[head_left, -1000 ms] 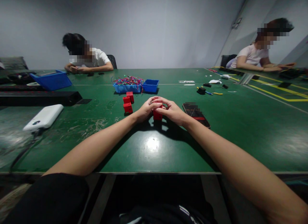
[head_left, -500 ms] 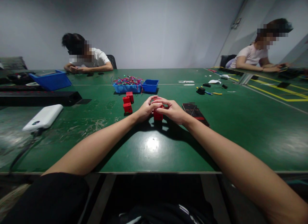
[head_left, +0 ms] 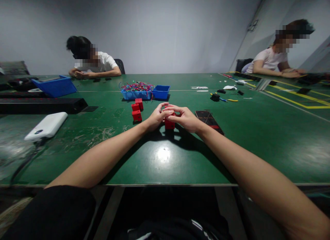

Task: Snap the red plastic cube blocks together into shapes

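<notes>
Both my hands meet around red blocks (head_left: 169,124) that stand on the green table (head_left: 139,164). My left hand (head_left: 156,117) grips them from the left, and my right hand (head_left: 186,119) wraps them from the right, its fingers reaching over the top. The fingers hide the upper part, so how the blocks fit together cannot be made out. To the left, several more red blocks (head_left: 136,115) sit in a small group. A phone (head_left: 209,121) with a lit timer lies right of my right hand.
Beyond my hands are a blue tray of coloured wires (head_left: 136,94) and a smaller blue tray (head_left: 161,92). Pliers (head_left: 229,100) lie at the right. A white power bank (head_left: 46,126) and a black bar (head_left: 43,105) lie left. Two people sit across the table.
The phone's timer reading has changed. My hands and the red blocks show almost no movement.
</notes>
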Demonstrator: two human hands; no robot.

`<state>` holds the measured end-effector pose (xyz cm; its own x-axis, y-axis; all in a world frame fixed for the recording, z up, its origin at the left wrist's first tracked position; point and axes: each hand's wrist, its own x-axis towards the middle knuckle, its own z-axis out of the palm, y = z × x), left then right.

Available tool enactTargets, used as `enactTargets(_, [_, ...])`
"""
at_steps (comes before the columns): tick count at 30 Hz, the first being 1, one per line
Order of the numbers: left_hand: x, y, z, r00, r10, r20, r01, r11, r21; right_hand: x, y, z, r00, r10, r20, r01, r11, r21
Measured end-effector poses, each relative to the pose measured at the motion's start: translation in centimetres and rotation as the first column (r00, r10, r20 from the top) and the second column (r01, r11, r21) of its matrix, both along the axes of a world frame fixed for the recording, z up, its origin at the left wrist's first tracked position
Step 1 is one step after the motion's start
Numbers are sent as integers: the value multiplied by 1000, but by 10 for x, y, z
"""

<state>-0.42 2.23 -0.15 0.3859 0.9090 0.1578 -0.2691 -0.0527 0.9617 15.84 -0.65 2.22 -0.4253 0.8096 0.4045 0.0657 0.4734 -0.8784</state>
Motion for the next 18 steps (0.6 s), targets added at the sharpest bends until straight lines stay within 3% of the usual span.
enactTargets(18, [0, 1, 0, 1000, -11, -25, 11, 1000, 12, 1, 1, -2, 999, 12, -45, -15, 997, -79])
